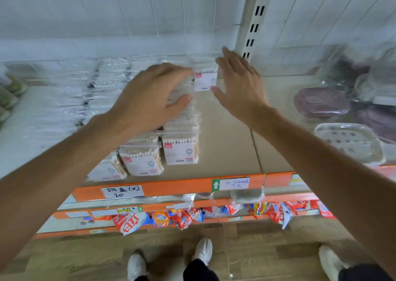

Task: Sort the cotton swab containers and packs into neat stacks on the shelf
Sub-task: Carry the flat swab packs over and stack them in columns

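Above shelf (231,130), both hands' straight fingers (184,71) flank swab pack (205,80).

Two hands (150,96), two soap dishes (321,102), three shoes (137,265).

glossy clear plastic swab packs (181,150), matt shelf (227,130)

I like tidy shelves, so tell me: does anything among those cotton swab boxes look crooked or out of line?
Yes. The front boxes stand staggered and lean at different angles rather than in one even row. One cotton swab box sits apart at the back, between the left hand and the right hand. Nothing looks spilled or damaged.
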`<action>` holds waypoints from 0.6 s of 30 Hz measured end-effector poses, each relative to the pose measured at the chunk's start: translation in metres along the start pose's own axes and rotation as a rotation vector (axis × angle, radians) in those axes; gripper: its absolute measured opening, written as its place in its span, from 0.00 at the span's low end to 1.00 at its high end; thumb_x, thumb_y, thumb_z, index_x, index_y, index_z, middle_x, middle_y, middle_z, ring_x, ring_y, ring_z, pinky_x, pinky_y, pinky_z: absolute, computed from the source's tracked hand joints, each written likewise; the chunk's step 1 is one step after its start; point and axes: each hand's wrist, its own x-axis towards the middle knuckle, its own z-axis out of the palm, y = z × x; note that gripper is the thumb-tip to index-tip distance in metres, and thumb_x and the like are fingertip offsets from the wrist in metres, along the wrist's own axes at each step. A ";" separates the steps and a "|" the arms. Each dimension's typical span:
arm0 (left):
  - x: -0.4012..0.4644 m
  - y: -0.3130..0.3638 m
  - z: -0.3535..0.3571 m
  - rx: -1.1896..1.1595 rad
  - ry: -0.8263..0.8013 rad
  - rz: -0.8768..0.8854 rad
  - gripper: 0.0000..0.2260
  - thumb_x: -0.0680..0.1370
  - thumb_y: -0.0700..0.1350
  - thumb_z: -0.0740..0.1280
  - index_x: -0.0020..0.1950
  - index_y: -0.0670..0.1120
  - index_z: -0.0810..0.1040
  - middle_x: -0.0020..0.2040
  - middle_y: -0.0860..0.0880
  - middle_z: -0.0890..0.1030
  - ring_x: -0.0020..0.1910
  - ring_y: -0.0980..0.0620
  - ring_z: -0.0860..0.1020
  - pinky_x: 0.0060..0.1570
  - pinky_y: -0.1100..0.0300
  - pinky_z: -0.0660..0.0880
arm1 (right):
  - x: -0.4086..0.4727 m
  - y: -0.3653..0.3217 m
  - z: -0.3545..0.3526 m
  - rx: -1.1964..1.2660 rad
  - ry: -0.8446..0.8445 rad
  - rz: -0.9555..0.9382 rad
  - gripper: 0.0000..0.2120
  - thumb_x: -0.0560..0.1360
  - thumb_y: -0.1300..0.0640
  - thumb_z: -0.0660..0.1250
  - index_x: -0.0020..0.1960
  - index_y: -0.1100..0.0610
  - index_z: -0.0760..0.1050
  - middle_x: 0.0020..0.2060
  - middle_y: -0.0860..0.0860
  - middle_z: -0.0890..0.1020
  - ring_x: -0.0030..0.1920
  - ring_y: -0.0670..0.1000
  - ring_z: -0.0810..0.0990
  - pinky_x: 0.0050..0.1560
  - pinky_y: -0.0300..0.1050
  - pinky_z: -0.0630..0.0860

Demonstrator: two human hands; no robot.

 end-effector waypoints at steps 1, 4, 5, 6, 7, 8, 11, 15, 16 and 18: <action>-0.016 0.001 -0.005 0.015 0.024 0.039 0.23 0.82 0.58 0.62 0.76 0.52 0.69 0.72 0.47 0.73 0.73 0.46 0.69 0.70 0.48 0.68 | -0.027 -0.005 -0.017 0.033 0.001 -0.030 0.28 0.77 0.52 0.71 0.73 0.60 0.67 0.78 0.57 0.64 0.77 0.58 0.63 0.74 0.55 0.66; -0.065 0.011 -0.016 0.060 0.120 0.155 0.26 0.79 0.59 0.62 0.74 0.49 0.72 0.73 0.45 0.73 0.75 0.45 0.68 0.70 0.45 0.68 | -0.106 -0.027 -0.064 0.107 0.029 -0.103 0.29 0.74 0.53 0.72 0.71 0.64 0.70 0.75 0.60 0.68 0.75 0.58 0.68 0.71 0.55 0.70; -0.081 0.016 -0.016 0.059 0.139 0.185 0.27 0.78 0.58 0.64 0.74 0.48 0.73 0.73 0.45 0.73 0.75 0.46 0.68 0.71 0.46 0.68 | -0.123 -0.038 -0.071 0.111 0.011 -0.123 0.29 0.74 0.53 0.73 0.71 0.64 0.70 0.75 0.60 0.68 0.75 0.58 0.68 0.71 0.55 0.71; -0.097 0.021 -0.014 0.048 0.140 0.202 0.27 0.78 0.58 0.64 0.74 0.48 0.73 0.73 0.45 0.72 0.76 0.46 0.67 0.72 0.48 0.66 | -0.136 -0.050 -0.075 0.110 -0.025 -0.146 0.30 0.74 0.54 0.73 0.71 0.65 0.70 0.75 0.61 0.68 0.75 0.58 0.68 0.71 0.56 0.71; -0.113 0.025 -0.014 0.032 0.130 0.205 0.27 0.78 0.58 0.64 0.74 0.48 0.72 0.74 0.45 0.72 0.76 0.46 0.66 0.73 0.50 0.64 | -0.144 -0.065 -0.077 0.110 -0.056 -0.171 0.31 0.73 0.55 0.72 0.72 0.65 0.70 0.75 0.61 0.67 0.75 0.59 0.67 0.71 0.56 0.70; -0.130 0.026 -0.013 0.015 0.117 0.201 0.27 0.78 0.58 0.64 0.75 0.48 0.72 0.74 0.44 0.71 0.76 0.46 0.66 0.74 0.50 0.64 | -0.149 -0.082 -0.076 0.108 -0.078 -0.202 0.32 0.73 0.55 0.73 0.73 0.66 0.69 0.75 0.62 0.67 0.75 0.59 0.67 0.72 0.56 0.69; -0.185 0.010 -0.015 0.028 0.078 0.178 0.29 0.77 0.59 0.67 0.76 0.49 0.71 0.76 0.43 0.68 0.77 0.43 0.64 0.72 0.42 0.66 | -0.156 -0.137 -0.059 0.081 -0.118 -0.272 0.36 0.71 0.54 0.75 0.74 0.65 0.67 0.76 0.62 0.66 0.76 0.59 0.67 0.74 0.54 0.66; -0.276 -0.034 -0.041 0.071 0.037 0.023 0.34 0.73 0.60 0.71 0.77 0.53 0.68 0.79 0.43 0.63 0.79 0.41 0.58 0.74 0.40 0.61 | -0.149 -0.225 -0.024 0.132 -0.139 -0.357 0.36 0.71 0.54 0.73 0.75 0.64 0.66 0.76 0.61 0.66 0.76 0.59 0.67 0.74 0.54 0.67; -0.303 -0.044 -0.049 0.066 0.041 -0.042 0.35 0.73 0.61 0.71 0.77 0.54 0.67 0.79 0.44 0.62 0.80 0.41 0.57 0.74 0.40 0.60 | -0.148 -0.250 -0.018 0.151 -0.152 -0.392 0.37 0.71 0.53 0.73 0.76 0.63 0.65 0.76 0.60 0.66 0.76 0.59 0.66 0.74 0.54 0.67; -0.362 -0.062 -0.067 0.075 0.042 -0.170 0.34 0.74 0.64 0.67 0.78 0.55 0.66 0.80 0.45 0.61 0.80 0.42 0.55 0.74 0.41 0.59 | -0.147 -0.302 -0.007 0.209 -0.175 -0.466 0.38 0.72 0.51 0.72 0.77 0.62 0.64 0.77 0.59 0.64 0.77 0.57 0.63 0.74 0.54 0.66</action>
